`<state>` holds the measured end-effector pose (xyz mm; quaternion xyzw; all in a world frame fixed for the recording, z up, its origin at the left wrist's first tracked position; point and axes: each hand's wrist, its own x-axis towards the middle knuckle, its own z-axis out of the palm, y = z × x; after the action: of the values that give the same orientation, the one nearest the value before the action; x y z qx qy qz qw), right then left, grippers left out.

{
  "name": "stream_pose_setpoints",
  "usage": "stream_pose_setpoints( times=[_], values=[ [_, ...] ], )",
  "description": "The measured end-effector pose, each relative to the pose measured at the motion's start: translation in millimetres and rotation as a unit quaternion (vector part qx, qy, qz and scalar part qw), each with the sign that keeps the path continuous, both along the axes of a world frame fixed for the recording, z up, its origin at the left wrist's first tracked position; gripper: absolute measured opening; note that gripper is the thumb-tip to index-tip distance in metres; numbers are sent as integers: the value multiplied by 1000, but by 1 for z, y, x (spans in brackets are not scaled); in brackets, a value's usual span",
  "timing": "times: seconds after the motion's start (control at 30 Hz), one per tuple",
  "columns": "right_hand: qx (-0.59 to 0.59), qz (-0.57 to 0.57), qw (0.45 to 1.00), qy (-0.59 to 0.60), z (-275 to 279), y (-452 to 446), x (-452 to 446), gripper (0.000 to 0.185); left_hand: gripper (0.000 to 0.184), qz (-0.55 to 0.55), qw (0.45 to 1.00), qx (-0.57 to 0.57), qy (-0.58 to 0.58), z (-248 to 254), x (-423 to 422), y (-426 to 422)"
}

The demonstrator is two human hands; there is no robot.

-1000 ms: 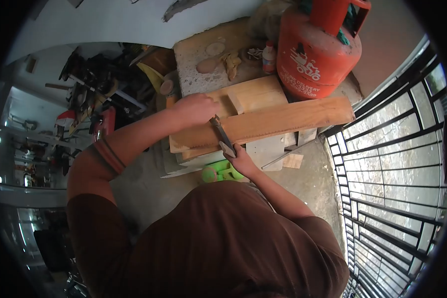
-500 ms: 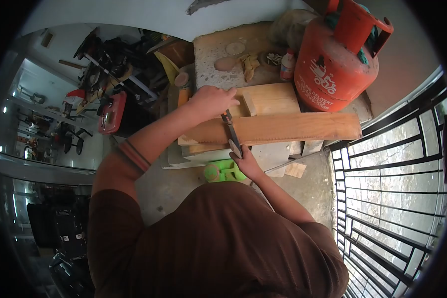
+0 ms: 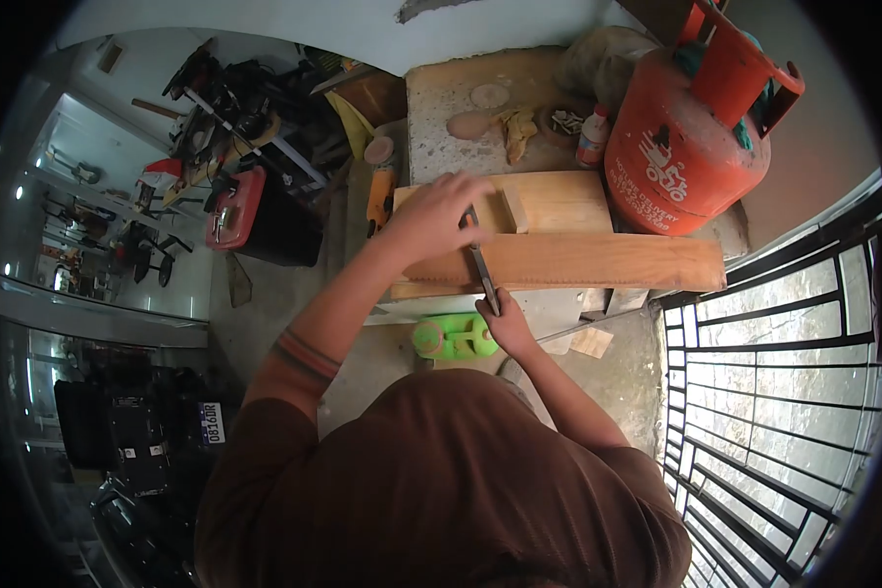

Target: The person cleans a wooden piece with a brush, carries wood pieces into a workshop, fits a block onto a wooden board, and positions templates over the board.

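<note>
A long dark tool with a black and orange handle (image 3: 479, 263) lies slanted across a wooden plank (image 3: 598, 261). My right hand (image 3: 508, 323) is closed around its lower end at the plank's near edge. Above the handle end is my left hand (image 3: 439, 218), slightly blurred, with fingers and thumb apart around the handle but not closed on it. Behind the plank lies a wider pale board (image 3: 568, 201), with a small wood block (image 3: 514, 211) on it.
A red gas cylinder (image 3: 681, 147) and a small bottle (image 3: 592, 137) stand behind the boards. An orange-handled tool (image 3: 380, 196) lies left of them. Below is a green container (image 3: 456, 336). A black barred gate (image 3: 764, 372) runs along the right, a red-lidded bin (image 3: 265, 220) stands left.
The view has shifted, so the bench and cylinder appear farther right. My left hand has opened its fingers near the handle. My right hand keeps hold of the tool's lower end.
</note>
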<state>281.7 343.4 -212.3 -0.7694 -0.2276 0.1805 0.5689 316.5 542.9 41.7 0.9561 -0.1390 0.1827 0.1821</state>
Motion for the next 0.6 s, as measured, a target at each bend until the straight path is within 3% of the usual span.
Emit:
stream_pose_setpoints(
  times=[0.07,0.13,0.2,0.3,0.4,0.47,0.53,0.6],
  values=[
    [-2,3,1000,14,-3,-1,-2,36,41,-69,997,18,35,-29,0,28],
    [-15,12,999,49,-1,-1,-2,35,47,-56,996,4,75,-28,-3,31],
    [-17,11,998,60,-1,1,-1,35,49,33,991,-40,121,-20,-3,26],
    [-27,9,998,47,-2,-1,-6,34,49,209,948,12,238,-7,3,-5],
    [-28,0,999,36,-3,3,-8,34,46,207,950,0,234,-1,2,-8],
    [-30,-6,999,37,-6,2,-8,35,43,41,997,-58,26,-7,1,3],
    [-37,-10,998,47,2,2,-9,36,43,-53,991,-115,-33,-19,-1,19],
    [-55,2,994,99,17,0,-5,40,44,-25,988,-135,66,-25,-1,26]
  ],
)
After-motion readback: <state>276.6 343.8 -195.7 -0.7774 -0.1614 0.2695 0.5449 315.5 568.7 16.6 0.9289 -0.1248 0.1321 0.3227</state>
